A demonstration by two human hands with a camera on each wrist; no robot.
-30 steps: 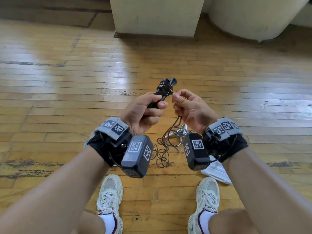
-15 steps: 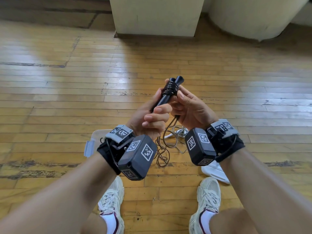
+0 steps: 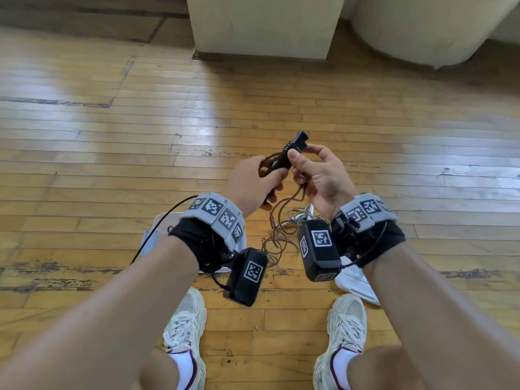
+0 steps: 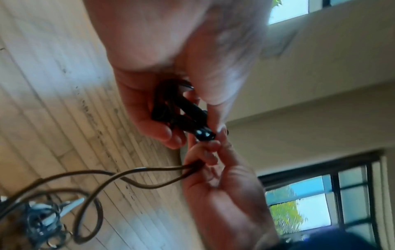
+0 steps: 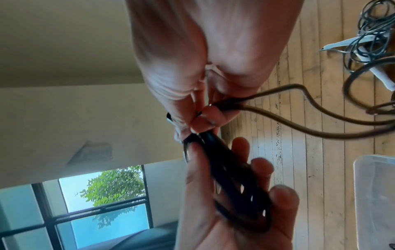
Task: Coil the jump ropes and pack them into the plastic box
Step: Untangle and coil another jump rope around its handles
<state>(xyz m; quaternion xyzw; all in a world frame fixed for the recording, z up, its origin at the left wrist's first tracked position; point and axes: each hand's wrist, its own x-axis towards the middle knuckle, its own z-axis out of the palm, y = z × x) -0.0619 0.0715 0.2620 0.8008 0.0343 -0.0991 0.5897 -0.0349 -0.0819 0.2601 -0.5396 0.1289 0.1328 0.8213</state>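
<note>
Two black jump rope handles (image 3: 289,152) are held together, with brown cord wound around them. My left hand (image 3: 254,182) grips their lower part (image 4: 188,116), fingers curled round the handles and cord loops (image 5: 239,191). My right hand (image 3: 315,173) pinches the brown cord (image 5: 226,104) close to the handle tops. The loose brown cord (image 3: 281,220) hangs from my right hand to the floor. The clear plastic box (image 3: 156,229) sits on the floor under my left wrist, mostly hidden; its corner (image 5: 374,194) shows in the right wrist view.
A second rope with white handles (image 3: 304,215) and grey cord (image 5: 367,27) lies tangled on the wooden floor. A white lid (image 3: 356,282) lies by my right shoe. A cream pillar (image 3: 264,23) and a rounded column (image 3: 422,26) stand ahead.
The handles have tilted lower and further right. My right hand came off the handles' far side and now pinches the cord beside them, with another turn of cord looped over my left hand.
</note>
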